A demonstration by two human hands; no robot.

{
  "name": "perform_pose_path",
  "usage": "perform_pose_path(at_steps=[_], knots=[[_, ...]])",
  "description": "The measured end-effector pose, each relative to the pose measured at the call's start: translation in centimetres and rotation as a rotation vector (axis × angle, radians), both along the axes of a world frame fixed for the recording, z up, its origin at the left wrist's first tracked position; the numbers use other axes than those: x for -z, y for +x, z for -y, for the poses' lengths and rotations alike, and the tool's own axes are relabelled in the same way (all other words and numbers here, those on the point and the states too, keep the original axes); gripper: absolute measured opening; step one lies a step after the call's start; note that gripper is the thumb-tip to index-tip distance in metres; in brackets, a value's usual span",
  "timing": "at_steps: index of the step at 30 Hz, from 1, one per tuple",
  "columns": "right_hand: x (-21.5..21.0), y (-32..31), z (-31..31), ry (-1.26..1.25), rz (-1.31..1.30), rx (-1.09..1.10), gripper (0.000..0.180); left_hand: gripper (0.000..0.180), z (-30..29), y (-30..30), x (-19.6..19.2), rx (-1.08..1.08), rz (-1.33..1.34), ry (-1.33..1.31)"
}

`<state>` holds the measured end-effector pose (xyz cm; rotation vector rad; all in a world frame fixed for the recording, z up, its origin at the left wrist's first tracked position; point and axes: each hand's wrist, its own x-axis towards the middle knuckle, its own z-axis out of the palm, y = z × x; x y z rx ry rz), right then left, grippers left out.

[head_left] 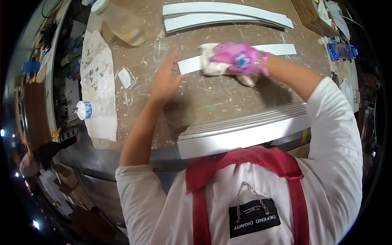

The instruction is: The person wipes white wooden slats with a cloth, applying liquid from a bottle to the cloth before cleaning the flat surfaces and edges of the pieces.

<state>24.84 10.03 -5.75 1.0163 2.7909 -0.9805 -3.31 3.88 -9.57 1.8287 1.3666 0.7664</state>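
Right now I see both hands on a white strip (228,57) lying flat across the middle of the desk (212,98). Left hand (165,79) is bare and open, fingers spread, its thumb and palm edge pinning the strip's left end. Right hand (239,57) wears a pink patterned glove and is closed on a crumpled white cloth (212,61), pressing it onto the strip just right of the left hand. Strip's right end sticks out past the glove.

More curved white strips (224,14) lie farther back on the desk, well apart from the hands. A stack of long white strips (245,130) sits at the near edge, just in front of my chest. Left side: a stained white rag (98,81), a small white scrap (126,77), a clear plastic jug (122,22) on its side and a small white-capped bottle (87,110). Far right: a plastic bottle with a blue label (341,51). Desk surface is brown with paint flecks.
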Motion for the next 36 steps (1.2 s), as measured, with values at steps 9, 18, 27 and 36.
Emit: perform_pose_path(at_steps=[9, 18, 27, 36], knots=[[0.4, 29.6, -0.1, -0.006, -0.031, 0.363, 0.041, 0.044, -0.3, 0.8, -1.0, 0.079, -0.098, 0.078], [1.1, 33.3, 7.7, 0.352, 0.054, 1.032, 0.038, 0.055, -4.9, 11.5, -5.9, 0.431, -0.581, 0.31], [3.4, 34.1, 8.0, 0.465, -0.017, 1.09, 0.045, 0.048, -3.6, 15.4, -10.6, 0.44, -0.444, 0.12], [4.1, 34.8, 7.8, 0.453, 0.202, 1.004, 0.049, 0.052, 11.1, 13.4, -17.3, 0.546, -0.475, 0.066]])
